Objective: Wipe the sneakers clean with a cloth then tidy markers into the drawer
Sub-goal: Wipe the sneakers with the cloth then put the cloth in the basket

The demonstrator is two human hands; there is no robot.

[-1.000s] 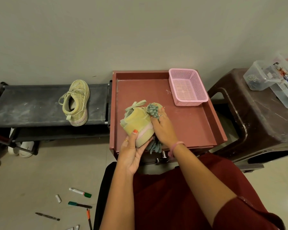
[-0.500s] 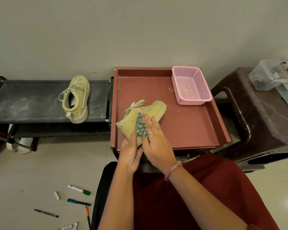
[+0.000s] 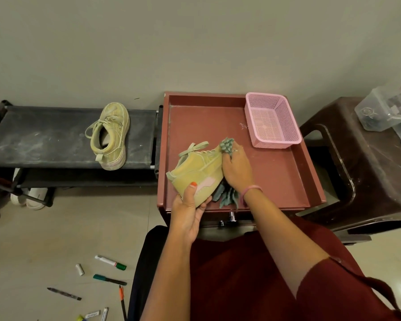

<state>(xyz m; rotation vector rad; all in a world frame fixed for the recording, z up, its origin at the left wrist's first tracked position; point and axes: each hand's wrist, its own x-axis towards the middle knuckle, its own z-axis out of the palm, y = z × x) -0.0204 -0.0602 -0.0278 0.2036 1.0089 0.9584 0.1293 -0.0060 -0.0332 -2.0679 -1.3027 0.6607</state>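
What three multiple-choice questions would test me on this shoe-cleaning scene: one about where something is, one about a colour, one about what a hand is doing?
1. Where is the second sneaker?
A. In the pink basket
B. On the black rack
C. On the floor

2. What colour is the empty basket?
A. Pink
B. Blue
C. White

3. What is the left hand doing?
A. Hanging idle
B. Picking up a marker
C. Holding the sneaker

Answers: 1 B, it lies on the black rack left of the red tray. 2 A, its mesh walls are pink. 3 C, its thumb and fingers grip the sneaker while the right hand presses the cloth against it.
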